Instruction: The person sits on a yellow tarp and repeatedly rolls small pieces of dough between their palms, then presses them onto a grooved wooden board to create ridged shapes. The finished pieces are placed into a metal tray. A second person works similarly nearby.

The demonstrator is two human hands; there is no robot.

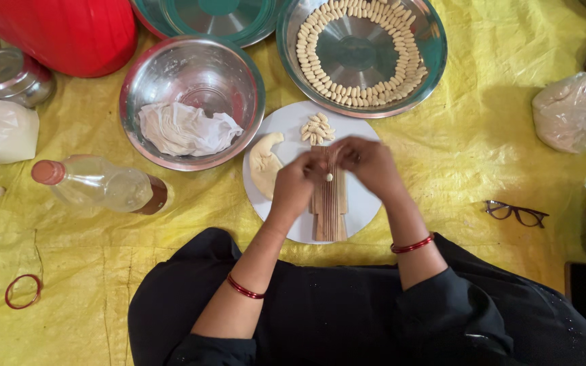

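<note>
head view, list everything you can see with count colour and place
ridged wooden board: 1, tan, on white plate
white plate: 1, centre
dough lump: 1, pale, plate's left
shaped dough pieces: small pile, plate top; many ringed in steel tray
steel bowl: 1, holds white cloth
bottle: 1, clear, lying left
eyeglasses: 1, dark, right
yellow sheet: underneath
left hand, right hand: pinching a small dough bit over board

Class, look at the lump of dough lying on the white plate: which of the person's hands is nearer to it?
Left. The left hand is just beside the dough lump, to its right; the right hand lies farther off, beyond the ridged wooden board.
</note>
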